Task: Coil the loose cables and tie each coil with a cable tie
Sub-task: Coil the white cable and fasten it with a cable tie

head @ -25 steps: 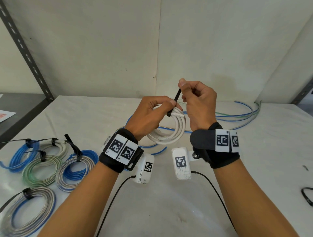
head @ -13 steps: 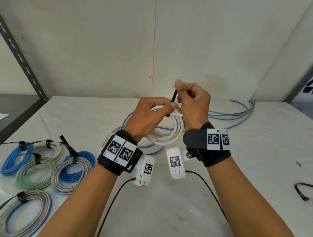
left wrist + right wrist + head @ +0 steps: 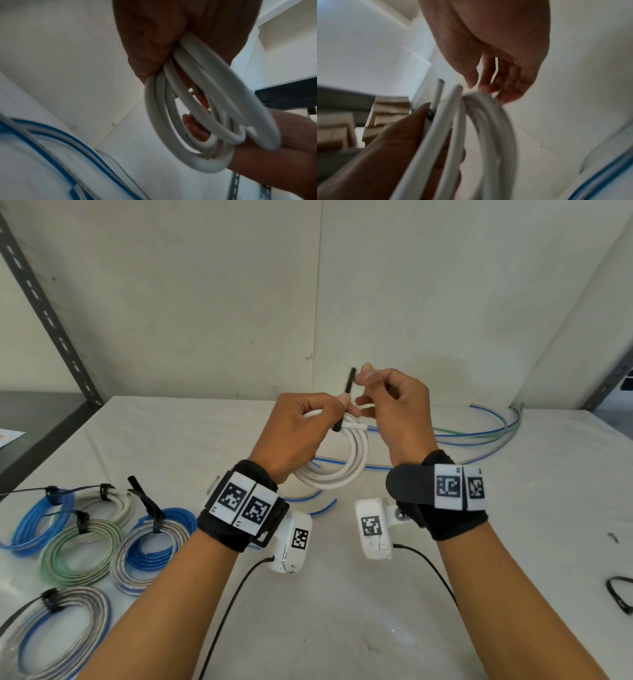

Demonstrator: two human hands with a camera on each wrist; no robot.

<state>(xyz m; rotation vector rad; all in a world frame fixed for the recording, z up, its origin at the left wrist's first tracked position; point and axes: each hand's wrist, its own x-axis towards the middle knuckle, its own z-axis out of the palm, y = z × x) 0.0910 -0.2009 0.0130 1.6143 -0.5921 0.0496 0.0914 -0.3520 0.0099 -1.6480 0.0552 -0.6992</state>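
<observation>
Above the tabletop (image 3: 342,611), the left hand (image 3: 294,433) gripped the white cable coil (image 3: 346,470) and the black cable tie (image 3: 346,398); the right hand (image 3: 394,405), fingers loosely curled, hovered beside the tie, grasping nothing.

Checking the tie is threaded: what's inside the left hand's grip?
The left hand grips the white cable coil, its thumb pinning the black cable tie. The fingers hide where the tie wraps around.
</observation>
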